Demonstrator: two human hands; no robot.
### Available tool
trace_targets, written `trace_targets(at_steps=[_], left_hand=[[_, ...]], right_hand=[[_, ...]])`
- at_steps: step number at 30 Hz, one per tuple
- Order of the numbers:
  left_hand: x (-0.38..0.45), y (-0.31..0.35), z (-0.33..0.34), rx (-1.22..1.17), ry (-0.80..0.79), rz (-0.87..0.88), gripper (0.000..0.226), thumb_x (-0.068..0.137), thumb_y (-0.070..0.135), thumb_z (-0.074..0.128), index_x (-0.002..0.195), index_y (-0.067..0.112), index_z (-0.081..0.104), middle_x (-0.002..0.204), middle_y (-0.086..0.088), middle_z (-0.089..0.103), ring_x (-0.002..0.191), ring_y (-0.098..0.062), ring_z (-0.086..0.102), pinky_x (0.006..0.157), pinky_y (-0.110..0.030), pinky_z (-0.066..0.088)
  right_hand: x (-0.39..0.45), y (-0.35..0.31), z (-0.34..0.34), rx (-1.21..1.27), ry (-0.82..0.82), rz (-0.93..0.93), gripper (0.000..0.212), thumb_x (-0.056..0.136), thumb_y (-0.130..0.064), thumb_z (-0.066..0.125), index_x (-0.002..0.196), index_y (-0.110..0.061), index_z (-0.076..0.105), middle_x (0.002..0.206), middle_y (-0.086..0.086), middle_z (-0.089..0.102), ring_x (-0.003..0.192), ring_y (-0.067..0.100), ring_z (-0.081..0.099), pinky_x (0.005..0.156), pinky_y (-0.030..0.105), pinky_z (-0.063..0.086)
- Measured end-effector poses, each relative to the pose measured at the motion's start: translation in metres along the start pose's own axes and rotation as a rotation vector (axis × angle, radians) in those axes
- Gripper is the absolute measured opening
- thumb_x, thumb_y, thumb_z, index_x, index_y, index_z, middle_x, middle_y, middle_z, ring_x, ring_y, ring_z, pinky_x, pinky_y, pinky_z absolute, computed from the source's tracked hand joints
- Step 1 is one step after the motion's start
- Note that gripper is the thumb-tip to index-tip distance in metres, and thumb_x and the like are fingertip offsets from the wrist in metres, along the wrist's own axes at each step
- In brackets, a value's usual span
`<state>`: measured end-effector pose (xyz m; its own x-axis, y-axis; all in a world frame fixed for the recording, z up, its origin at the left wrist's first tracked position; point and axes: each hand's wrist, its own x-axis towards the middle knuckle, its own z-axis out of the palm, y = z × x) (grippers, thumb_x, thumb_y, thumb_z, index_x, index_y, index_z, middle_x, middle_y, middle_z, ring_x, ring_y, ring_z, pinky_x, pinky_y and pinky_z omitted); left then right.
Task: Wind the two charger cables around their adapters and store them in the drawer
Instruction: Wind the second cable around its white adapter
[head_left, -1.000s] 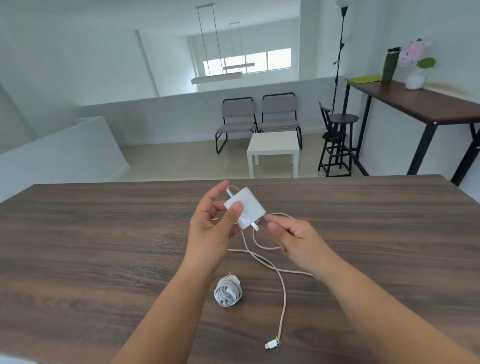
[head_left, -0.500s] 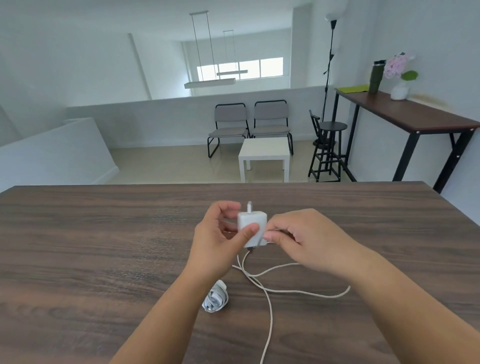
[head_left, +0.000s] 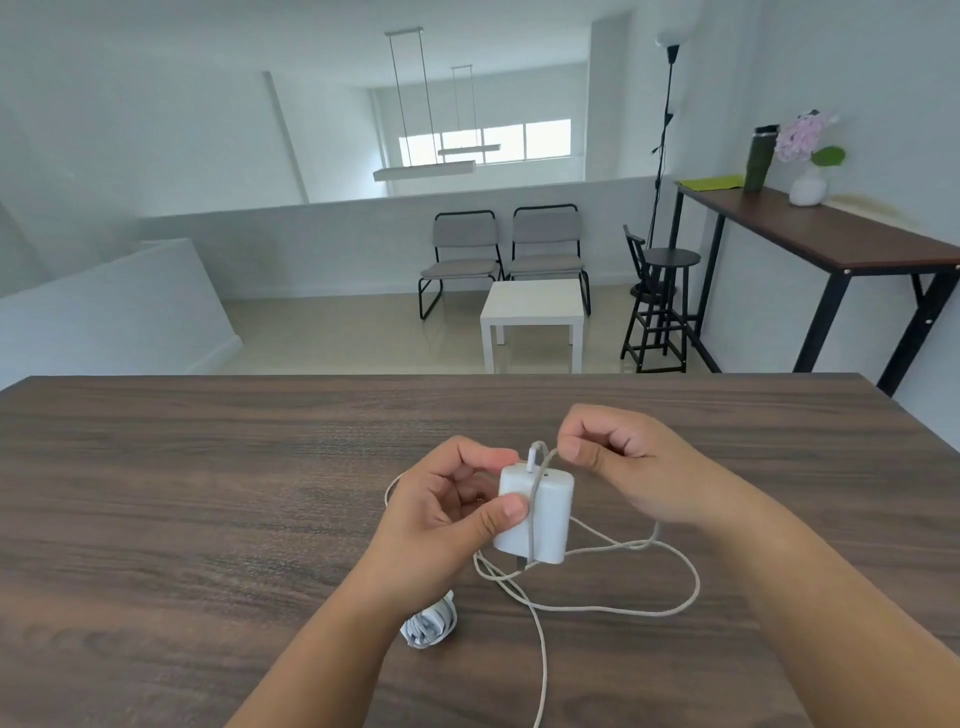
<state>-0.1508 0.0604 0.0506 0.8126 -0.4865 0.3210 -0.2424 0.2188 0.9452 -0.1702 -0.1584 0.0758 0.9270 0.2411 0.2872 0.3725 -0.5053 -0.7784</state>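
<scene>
My left hand (head_left: 447, 514) pinched the adapter (head_left: 535, 514) upright at centre frame; my right hand (head_left: 618, 462), just upper right, gripped the cable (head_left: 613, 608) crossing lengthwise over it. The slack trailed below, so the right hand winds.

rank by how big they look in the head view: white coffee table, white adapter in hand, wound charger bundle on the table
1. white coffee table
2. white adapter, much nearer the camera, so only apparent size
3. wound charger bundle, smallest, partly hidden behind the left forearm
</scene>
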Motion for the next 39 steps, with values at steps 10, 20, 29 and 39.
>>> trace_targets(at_steps=[10, 20, 29, 39], left_hand=[[0.003, -0.01, 0.014, -0.185, 0.071, 0.014, 0.037, 0.06, 0.031, 0.091, 0.09, 0.02, 0.071, 0.089, -0.004, 0.073, 0.081, -0.014, 0.067, 0.067, -0.029, 0.056], [0.0, -0.021, 0.019, -0.281, 0.202, -0.057, 0.047, 0.051, 0.036, 0.094, 0.09, 0.018, 0.073, 0.085, -0.006, 0.071, 0.078, -0.016, 0.065, 0.064, -0.029, 0.056], [0.017, -0.022, 0.014, -0.308, 0.487, -0.073, 0.027, 0.069, 0.011, 0.07, 0.096, 0.006, 0.065, 0.081, -0.007, 0.066, 0.074, -0.015, 0.064, 0.061, -0.026, 0.058], [0.009, -0.037, -0.003, 0.255, 0.427, -0.016, 0.022, 0.075, 0.012, 0.08, 0.088, 0.026, 0.069, 0.086, 0.001, 0.073, 0.08, -0.015, 0.068, 0.064, -0.031, 0.059]], right_hand=[[-0.006, 0.01, 0.044, 0.635, 0.073, 0.176, 0.023, 0.089, -0.034, 0.051, 0.069, -0.022, 0.055, 0.07, 0.012, 0.042, 0.066, 0.028, 0.034, 0.054, 0.029, 0.027], [-0.017, 0.018, 0.058, 0.642, 0.052, 0.363, 0.031, 0.088, -0.033, 0.051, 0.106, -0.011, 0.065, 0.063, 0.003, 0.053, 0.044, 0.006, 0.036, 0.046, 0.023, 0.016], [-0.04, 0.018, 0.077, -0.206, 0.258, 0.147, 0.028, 0.095, -0.045, 0.035, 0.089, -0.027, 0.056, 0.054, -0.006, 0.048, 0.053, 0.016, 0.044, 0.055, 0.036, 0.04], [-0.044, -0.001, 0.051, -0.58, 0.065, 0.042, 0.052, 0.086, -0.053, 0.013, 0.094, -0.025, 0.055, 0.076, -0.005, 0.061, 0.076, 0.023, 0.057, 0.066, 0.037, 0.045]])
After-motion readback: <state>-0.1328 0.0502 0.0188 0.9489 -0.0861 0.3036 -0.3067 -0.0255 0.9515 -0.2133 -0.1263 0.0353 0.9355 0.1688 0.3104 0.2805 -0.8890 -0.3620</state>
